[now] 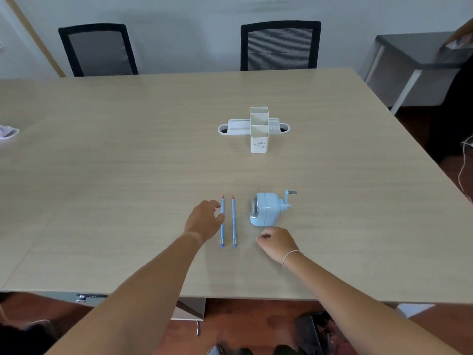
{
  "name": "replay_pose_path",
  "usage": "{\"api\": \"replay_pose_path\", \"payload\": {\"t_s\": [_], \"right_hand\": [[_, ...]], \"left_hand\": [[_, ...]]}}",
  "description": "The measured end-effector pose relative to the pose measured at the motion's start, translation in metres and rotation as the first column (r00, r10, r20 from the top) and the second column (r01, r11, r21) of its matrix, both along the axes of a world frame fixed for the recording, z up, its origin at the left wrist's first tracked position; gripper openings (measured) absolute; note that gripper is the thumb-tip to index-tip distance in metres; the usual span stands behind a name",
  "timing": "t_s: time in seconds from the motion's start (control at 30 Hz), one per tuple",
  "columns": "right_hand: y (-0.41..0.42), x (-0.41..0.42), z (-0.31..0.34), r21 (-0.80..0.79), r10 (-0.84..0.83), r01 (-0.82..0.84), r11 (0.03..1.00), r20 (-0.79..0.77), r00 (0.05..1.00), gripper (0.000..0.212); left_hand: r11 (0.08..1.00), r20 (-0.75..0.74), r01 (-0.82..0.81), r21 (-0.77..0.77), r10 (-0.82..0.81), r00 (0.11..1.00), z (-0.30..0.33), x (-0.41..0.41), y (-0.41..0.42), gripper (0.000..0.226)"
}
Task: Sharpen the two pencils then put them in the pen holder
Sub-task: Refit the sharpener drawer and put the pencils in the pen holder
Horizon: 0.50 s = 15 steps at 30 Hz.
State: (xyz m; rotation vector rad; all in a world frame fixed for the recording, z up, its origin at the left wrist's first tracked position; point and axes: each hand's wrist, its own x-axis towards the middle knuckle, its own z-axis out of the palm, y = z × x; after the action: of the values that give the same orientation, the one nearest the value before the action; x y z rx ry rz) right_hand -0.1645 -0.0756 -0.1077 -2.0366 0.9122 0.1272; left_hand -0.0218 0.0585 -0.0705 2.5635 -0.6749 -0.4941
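Observation:
Two blue pencils with red tips lie side by side on the table, tips pointing away from me: the left pencil [222, 226] and the right pencil [233, 221]. My left hand [203, 220] hovers at the left pencil, thumb and fingers relaxed and touching or almost touching it. A light blue crank sharpener [267, 208] stands to the right of the pencils. My right hand [277, 243] rests just in front of the sharpener, fingers loosely curled, holding nothing. The white pen holder [259, 129] stands farther back in the middle.
The wooden table [128, 162] stretches wide around the objects. Two black mesh chairs [98, 49] stand behind its far edge. A grey side table [414, 62] is at the back right, and a pale cloth-like object [7, 131] lies at the left edge.

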Motion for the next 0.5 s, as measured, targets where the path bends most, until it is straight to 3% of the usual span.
{"api": "replay_pose_path", "payload": {"t_s": [0.27,0.5], "right_hand": [[0.042,0.018,0.0,-0.048,-0.041,0.046,0.998,0.104,0.994,0.021],[0.058,0.04,-0.008,-0.093,-0.088,0.093,0.991,0.05,0.995,0.02]], "left_hand": [[0.993,-0.136,-0.119,0.001,0.118,0.984,-0.02,-0.003,0.002,0.026],[0.981,-0.252,-0.189,-0.044,0.172,0.952,-0.032,0.005,0.006,0.015]]}}
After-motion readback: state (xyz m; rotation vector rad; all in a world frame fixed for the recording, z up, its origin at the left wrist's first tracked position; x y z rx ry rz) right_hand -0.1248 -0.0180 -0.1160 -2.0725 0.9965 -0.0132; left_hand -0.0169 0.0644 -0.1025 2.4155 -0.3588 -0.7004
